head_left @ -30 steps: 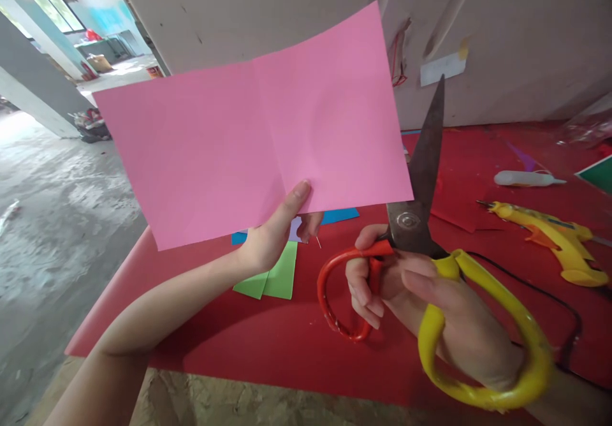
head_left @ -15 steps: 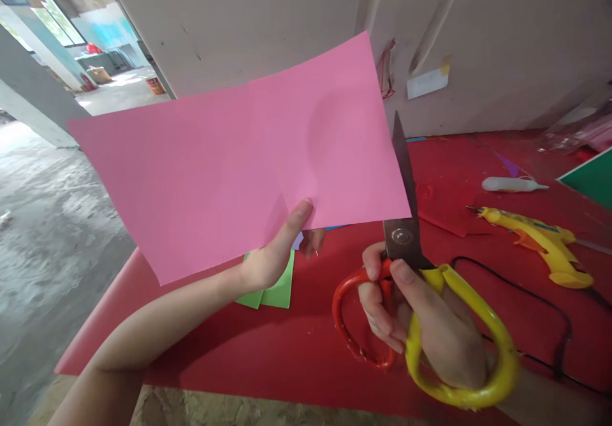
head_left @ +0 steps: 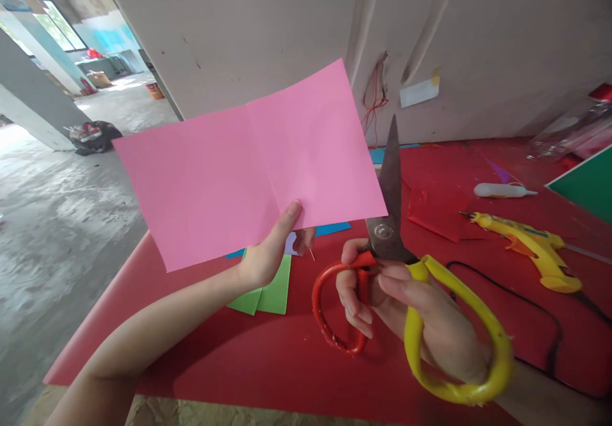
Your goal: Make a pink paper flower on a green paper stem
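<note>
My left hand (head_left: 270, 247) pinches the lower edge of a pink paper sheet (head_left: 239, 164) with a centre crease, holding it up over the red table (head_left: 287, 349). In my right hand (head_left: 406, 301) is a large pair of scissors (head_left: 389, 222) with one red and one yellow handle loop. The dark blades point up, just right of the sheet's right edge.
Green paper pieces (head_left: 268, 292) and blue paper (head_left: 332, 228) lie under the sheet. To the right are a yellow glue gun (head_left: 530, 244) with a black cord (head_left: 526, 305), a white glue bottle (head_left: 502, 190), red scraps (head_left: 435, 212) and a green sheet (head_left: 588, 187). A wall stands behind.
The pink sheet has tipped back upright and moved up and right. The scissors shifted left, staying beside the sheet's right edge.
</note>
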Available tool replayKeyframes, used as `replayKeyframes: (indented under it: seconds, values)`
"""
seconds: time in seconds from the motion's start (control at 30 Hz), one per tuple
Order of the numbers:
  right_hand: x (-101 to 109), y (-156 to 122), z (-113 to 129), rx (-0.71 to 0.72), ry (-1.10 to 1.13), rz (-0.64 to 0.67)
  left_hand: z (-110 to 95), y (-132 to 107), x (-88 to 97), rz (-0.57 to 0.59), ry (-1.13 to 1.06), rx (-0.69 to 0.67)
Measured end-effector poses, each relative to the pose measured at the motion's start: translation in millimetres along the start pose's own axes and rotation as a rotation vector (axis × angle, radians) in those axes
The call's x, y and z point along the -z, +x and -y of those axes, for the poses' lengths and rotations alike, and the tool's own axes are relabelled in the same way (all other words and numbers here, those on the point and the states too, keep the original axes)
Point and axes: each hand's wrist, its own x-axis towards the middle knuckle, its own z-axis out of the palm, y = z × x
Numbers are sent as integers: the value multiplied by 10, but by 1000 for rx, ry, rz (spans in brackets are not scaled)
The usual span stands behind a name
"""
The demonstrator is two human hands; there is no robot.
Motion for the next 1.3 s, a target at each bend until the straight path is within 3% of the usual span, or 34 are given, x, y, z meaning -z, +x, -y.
replayKeyframes:
  seconds: [0.13, 0.6, 0.93, 1.3]
  values:
    - [-31, -8, -14, -23, 47, -6, 1, -8, 8, 20, 6, 28]
    - [-10, -32, -87, 145, -35, -132, -25, -97, -60, 80, 51, 46]
    - [-143, -83, -63, 54, -41, -280, 0, -106, -63, 97, 51, 46]
    - [-98, -87, -56, -4, -87, -269, -13, -111, -85, 64, 42, 60]
